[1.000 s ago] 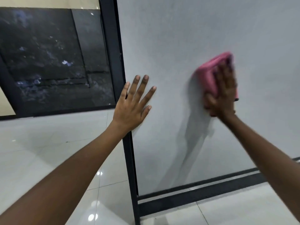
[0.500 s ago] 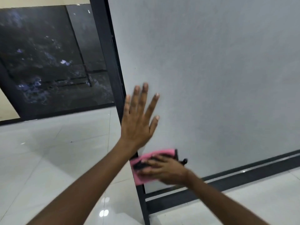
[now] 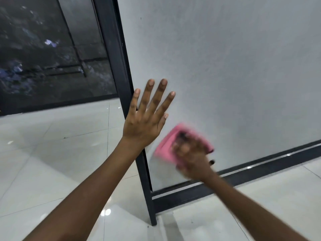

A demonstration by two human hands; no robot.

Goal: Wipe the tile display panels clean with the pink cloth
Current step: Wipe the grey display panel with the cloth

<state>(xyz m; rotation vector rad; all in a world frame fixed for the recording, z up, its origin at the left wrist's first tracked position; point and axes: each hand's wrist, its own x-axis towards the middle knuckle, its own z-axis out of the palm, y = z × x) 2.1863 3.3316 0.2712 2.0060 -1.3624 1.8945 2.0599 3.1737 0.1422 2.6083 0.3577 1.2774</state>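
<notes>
While the left hand [image 3: 145, 119] rests flat, fingers spread, on the grey tile panel [image 3: 225, 75], the right hand [image 3: 191, 153] is blurred. Its grip presses the pink cloth [image 3: 165, 146] against the panel's lower part.

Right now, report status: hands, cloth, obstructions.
Left hand flat on grey panel, fingers spread. Right hand presses pink cloth low on panel, blurred. Nothing in the way.

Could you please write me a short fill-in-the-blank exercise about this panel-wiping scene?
1. The right hand presses a cloth coloured ____ against the grey tile panel.
2. The left hand lies flat on the panel with its fingers ____.
3. The panel's frame is coloured ____.
4. The cloth is near the panel's ____ left corner.

Missing words: pink; spread; black; lower
</notes>
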